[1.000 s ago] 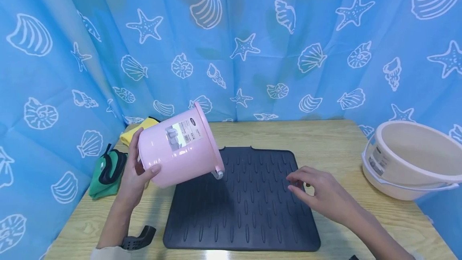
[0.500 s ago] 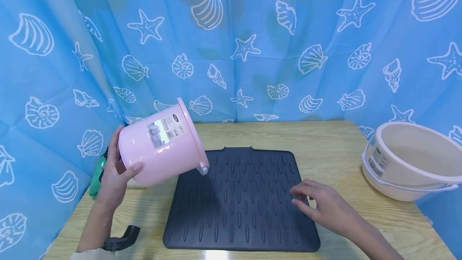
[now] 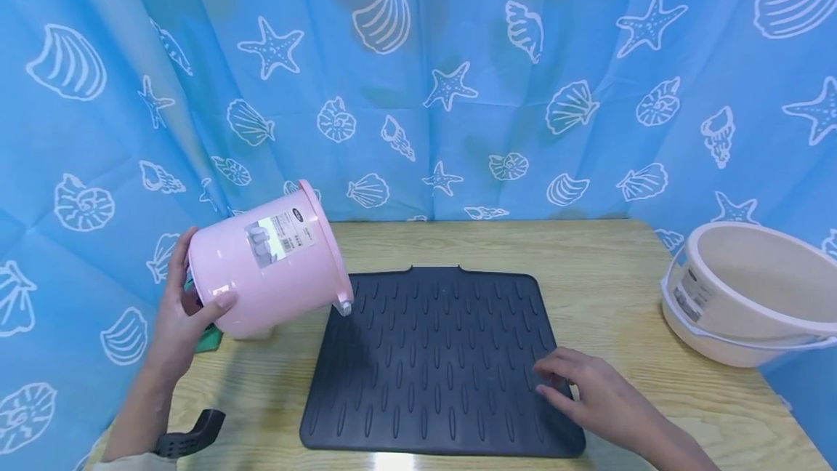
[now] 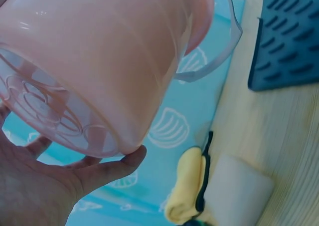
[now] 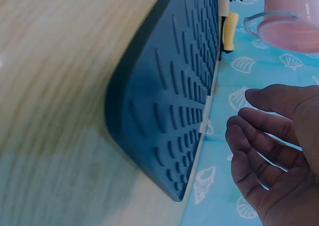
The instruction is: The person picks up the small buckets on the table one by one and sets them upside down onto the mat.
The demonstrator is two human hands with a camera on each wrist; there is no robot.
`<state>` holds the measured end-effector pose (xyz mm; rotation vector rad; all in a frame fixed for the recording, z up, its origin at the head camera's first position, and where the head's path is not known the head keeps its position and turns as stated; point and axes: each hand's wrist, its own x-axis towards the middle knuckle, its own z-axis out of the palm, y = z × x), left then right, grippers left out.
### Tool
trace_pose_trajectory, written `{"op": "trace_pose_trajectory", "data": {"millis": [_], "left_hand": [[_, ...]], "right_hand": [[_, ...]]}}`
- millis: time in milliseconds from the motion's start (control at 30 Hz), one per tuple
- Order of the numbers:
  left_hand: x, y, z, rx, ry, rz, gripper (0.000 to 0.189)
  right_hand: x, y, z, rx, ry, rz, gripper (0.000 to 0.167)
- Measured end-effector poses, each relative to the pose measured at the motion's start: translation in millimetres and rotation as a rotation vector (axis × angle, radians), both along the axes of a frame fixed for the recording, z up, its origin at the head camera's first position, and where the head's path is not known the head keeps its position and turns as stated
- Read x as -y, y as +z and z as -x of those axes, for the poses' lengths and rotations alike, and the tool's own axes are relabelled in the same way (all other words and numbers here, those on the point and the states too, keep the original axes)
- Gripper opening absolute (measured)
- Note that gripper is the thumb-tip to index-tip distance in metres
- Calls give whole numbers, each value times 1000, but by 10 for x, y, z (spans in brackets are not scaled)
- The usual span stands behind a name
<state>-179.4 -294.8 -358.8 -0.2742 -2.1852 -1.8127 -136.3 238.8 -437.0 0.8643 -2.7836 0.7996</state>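
Observation:
My left hand (image 3: 173, 322) grips a pink plastic bucket (image 3: 268, 267) round its base, above the table's left side. The bucket lies tilted on its side, its rim to the right and a printed label facing me. In the left wrist view its pale handle (image 4: 234, 41) hangs at the rim, and the thumb and fingers press the bottom edge. Over the right edge of a dark ribbed mat (image 3: 438, 362) hovers my right hand (image 3: 588, 395), fingers loosely curled with nothing in them. The inside of the bucket is hidden.
A cream bucket (image 3: 700, 289) with a handle stands at the table's right edge. Behind the pink bucket, a green cloth (image 3: 209, 340) shows partly; the left wrist view has a yellow cloth (image 4: 184, 186) and a whitish block (image 4: 239, 191). A blue shell-patterned curtain (image 3: 405, 78) encloses the table.
The left hand has carried the pink bucket to the left, off the mat and in front of the yellow and green cloths. My right hand has drifted slightly right and toward me.

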Motion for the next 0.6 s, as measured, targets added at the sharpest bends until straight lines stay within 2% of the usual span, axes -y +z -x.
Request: {"op": "trace_pose_trajectory", "data": {"millis": [267,467,600], "left_hand": [[166,25,-29,27,69,165,96],[260,18,-22,35,83,230,97],[320,62,-6,20,86,282,98]], "right_hand": [[-22,-92,-16,48,14,-21,17],[-24,-109,-22,145,-9,-82,20],[-33,-140,-17,211,-44,-136,21]]}}
